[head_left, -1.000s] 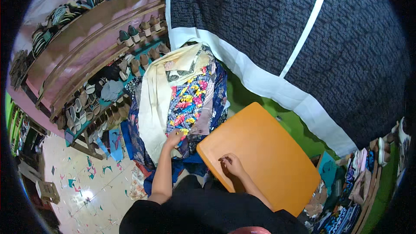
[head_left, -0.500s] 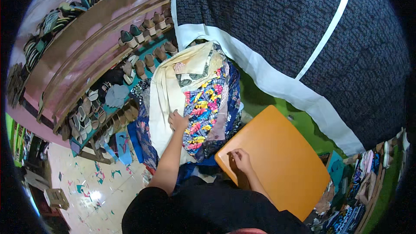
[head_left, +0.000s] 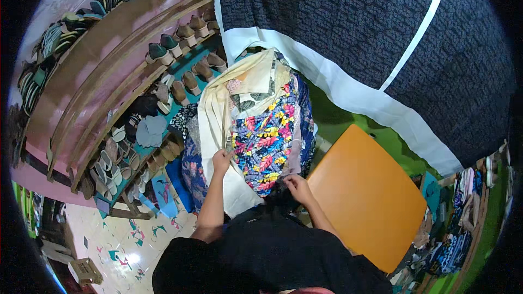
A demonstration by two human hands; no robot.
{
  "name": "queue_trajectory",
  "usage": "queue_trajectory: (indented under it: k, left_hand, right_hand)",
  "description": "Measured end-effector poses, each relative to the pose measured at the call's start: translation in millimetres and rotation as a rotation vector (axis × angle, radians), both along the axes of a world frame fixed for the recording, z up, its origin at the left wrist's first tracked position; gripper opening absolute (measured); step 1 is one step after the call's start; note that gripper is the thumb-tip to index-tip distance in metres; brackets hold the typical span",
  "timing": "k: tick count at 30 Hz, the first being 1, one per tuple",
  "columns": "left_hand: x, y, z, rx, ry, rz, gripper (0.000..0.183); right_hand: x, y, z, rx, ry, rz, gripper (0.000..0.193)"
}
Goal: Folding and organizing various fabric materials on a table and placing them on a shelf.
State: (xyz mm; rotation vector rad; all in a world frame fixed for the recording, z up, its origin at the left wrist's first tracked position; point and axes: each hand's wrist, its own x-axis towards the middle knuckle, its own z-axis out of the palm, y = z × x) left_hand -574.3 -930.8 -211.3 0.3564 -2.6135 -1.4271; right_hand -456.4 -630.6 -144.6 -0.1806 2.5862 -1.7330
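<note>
A heap of folded cloths stands in front of me. A cream cloth (head_left: pixel 213 114) drapes down its left side, and a bright floral cloth (head_left: pixel 264 144) covers its middle. My left hand (head_left: pixel 221 161) is closed on the cream cloth's edge, beside the floral one. At the heap's lower right, my right hand (head_left: pixel 297 187) has its fingers pinched together by the mauve cloth strip (head_left: pixel 292 158); what they hold, if anything, is too small to make out. Dark blue patterned cloth (head_left: pixel 306 114) shows along the heap's right side.
An orange stool or small table (head_left: pixel 365 196) stands at my right. Wooden racks of shoes (head_left: pixel 188 81) curve along the left wall. A large dark patterned cloth with a white border (head_left: pixel 338 92) hangs ahead. Scraps lie on the tiled floor (head_left: pixel 131 239); folded fabrics (head_left: pixel 455 250) fill a right-hand shelf.
My right hand has left the orange top and moved left to the heap's lower right edge. My left hand's fingers have closed on the cream cloth. The whole view has shifted slightly.
</note>
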Motion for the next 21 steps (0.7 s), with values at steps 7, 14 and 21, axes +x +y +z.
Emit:
queue_trajectory:
  k: [7,14,21]
  left_hand:
    - [25,-20,33,0.744,0.155,0.357,0.026]
    - [34,-45,64,0.522,0.071,0.382,0.023]
    - [37,-27,126,-0.072,0.419,0.212,0.018]
  right_hand:
    - [-45,-14,5,0.029,-0.065,0.047,0.013]
    - [-136,-71,-3,0.172,-0.110,0.093,0.042]
    - [-178,-123,-14,-0.033,-0.157,0.199,0.039]
